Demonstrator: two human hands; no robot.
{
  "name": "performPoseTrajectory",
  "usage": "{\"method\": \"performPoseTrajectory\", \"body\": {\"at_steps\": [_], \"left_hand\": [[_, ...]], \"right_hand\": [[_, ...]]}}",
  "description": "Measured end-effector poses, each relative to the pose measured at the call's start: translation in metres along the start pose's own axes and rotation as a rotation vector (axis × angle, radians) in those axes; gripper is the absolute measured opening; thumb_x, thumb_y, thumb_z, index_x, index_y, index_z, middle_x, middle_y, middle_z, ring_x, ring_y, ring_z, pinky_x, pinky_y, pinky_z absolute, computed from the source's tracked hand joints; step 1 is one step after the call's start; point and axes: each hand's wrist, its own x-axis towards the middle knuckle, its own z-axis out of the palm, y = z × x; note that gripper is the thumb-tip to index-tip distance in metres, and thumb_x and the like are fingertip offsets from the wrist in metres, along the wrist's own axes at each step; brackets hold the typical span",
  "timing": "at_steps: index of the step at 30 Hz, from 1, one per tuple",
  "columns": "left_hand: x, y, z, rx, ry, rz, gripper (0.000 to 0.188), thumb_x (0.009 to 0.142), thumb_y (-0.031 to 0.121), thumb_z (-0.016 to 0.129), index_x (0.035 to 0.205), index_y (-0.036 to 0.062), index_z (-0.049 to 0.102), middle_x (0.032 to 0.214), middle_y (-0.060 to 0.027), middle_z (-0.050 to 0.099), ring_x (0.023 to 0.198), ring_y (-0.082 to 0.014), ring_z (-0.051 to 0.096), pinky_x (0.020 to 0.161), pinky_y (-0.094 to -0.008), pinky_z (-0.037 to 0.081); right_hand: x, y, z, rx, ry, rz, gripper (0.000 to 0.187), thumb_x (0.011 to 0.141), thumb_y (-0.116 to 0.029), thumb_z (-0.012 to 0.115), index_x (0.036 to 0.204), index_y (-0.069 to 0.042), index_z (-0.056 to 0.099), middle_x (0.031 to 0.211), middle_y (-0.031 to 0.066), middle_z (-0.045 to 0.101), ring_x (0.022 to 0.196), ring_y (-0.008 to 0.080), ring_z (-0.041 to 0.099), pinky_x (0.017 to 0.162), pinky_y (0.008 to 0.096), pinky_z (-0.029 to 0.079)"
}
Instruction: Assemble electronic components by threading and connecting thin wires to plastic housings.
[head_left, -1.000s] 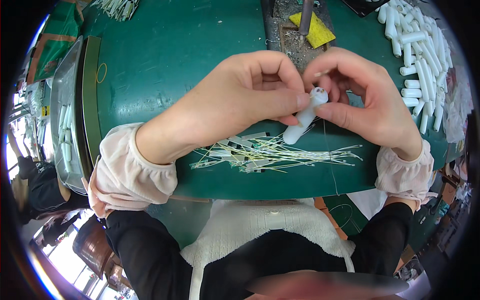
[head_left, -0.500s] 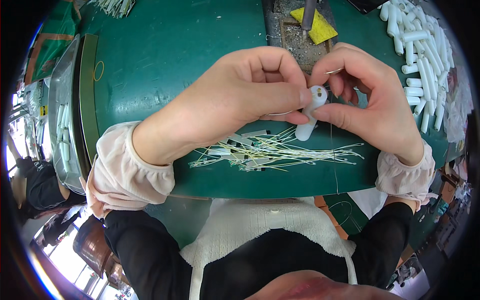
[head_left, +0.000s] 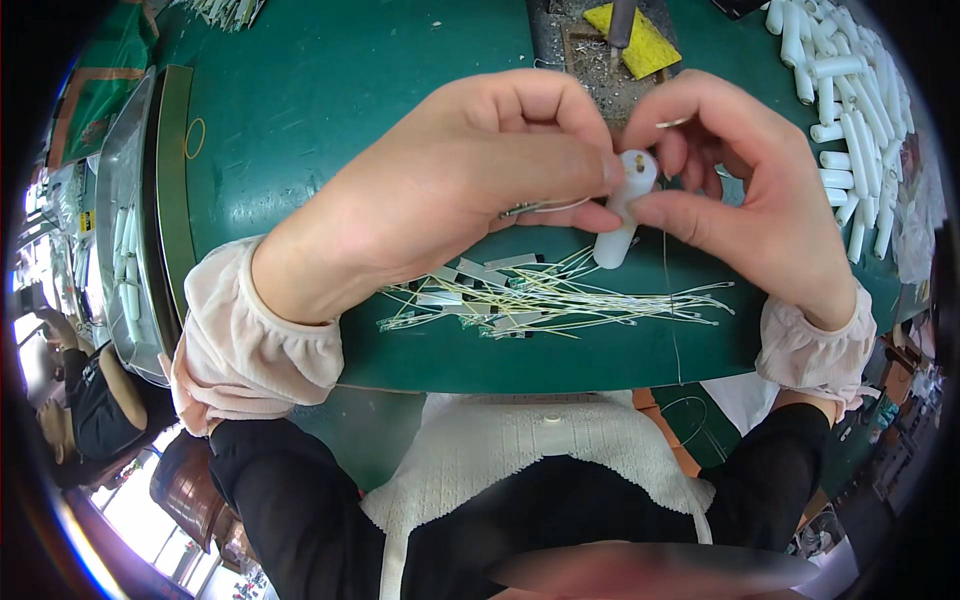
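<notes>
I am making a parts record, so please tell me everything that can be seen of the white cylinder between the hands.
The white cylinder looks like smooth plastic. Its far end, tilted toward the camera, shows small gold-brown marks. It slants over the green tabletop, its near end appearing close to the wire pile. The left hand and right hand grip it, partly hiding its middle.

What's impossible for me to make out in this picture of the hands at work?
All in the head view:
Tube: partly covered by the left hand and right hand.
Wires in the left hand: partly hidden by that hand.
Spots on the tube's end: too small to identify.
Tool: cut off by the top edge.
</notes>
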Motion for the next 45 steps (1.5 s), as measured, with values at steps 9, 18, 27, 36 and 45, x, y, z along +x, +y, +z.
{"method": "performPoseTrajectory", "body": {"at_steps": [9, 18, 27, 36, 45], "left_hand": [[0.013, 0.004, -0.006, -0.146, 0.106, 0.047, 0.009, 0.089, 0.008, 0.060, 0.092, -0.0009, 0.060, 0.097, -0.0084, 0.062, 0.092, -0.0145, 0.062, 0.087, -0.0315, 0.054], [0.014, 0.010, -0.016, -0.407, 0.068, -0.052, 0.006, 0.095, 0.007, 0.054, 0.098, 0.0029, 0.056, 0.101, -0.0072, 0.063, 0.094, -0.0162, 0.062, 0.092, -0.0339, 0.052], [0.013, 0.014, -0.015, -0.388, 0.046, -0.019, 0.005, 0.094, 0.008, 0.055, 0.096, 0.0042, 0.058, 0.104, -0.0057, 0.062, 0.097, -0.0154, 0.061, 0.094, -0.0339, 0.050], [0.013, 0.016, -0.017, -0.395, 0.013, -0.020, 0.005, 0.093, 0.008, 0.056, 0.096, 0.0034, 0.057, 0.102, -0.0070, 0.063, 0.095, -0.0158, 0.062, 0.094, -0.0343, 0.051], [0.014, 0.012, -0.015, -0.380, 0.035, -0.034, 0.007, 0.092, 0.008, 0.057, 0.096, 0.0029, 0.059, 0.102, -0.0074, 0.063, 0.096, -0.0168, 0.062, 0.093, -0.0343, 0.051]], "right_hand": [[0.004, 0.008, -0.006, 0.022, 0.238, -0.004, 0.011, 0.098, -0.014, 0.049, 0.104, -0.006, 0.048, 0.065, -0.0004, 0.055, 0.052, 0.0029, 0.047, 0.046, 0.0146, 0.034], [0.006, 0.001, -0.004, 0.223, 0.154, 0.110, 0.017, 0.095, -0.014, 0.054, 0.110, -0.005, 0.049, 0.066, -0.0028, 0.051, 0.053, 0.0012, 0.043, 0.048, 0.0145, 0.031], [0.014, 0.001, 0.005, 0.319, 0.252, 0.071, 0.010, 0.094, -0.005, 0.054, 0.098, -0.003, 0.044, 0.066, 0.0016, 0.055, 0.053, 0.0023, 0.047, 0.048, 0.0150, 0.033], [0.016, 0.001, 0.008, 0.316, 0.266, 0.026, 0.010, 0.094, -0.005, 0.054, 0.098, -0.003, 0.044, 0.069, 0.0012, 0.055, 0.055, 0.0026, 0.048, 0.049, 0.0152, 0.034], [0.016, 0.004, 0.010, 0.305, 0.285, 0.055, 0.012, 0.095, -0.009, 0.054, 0.098, -0.004, 0.044, 0.067, 0.0014, 0.056, 0.052, 0.0027, 0.046, 0.048, 0.0147, 0.033]]}}
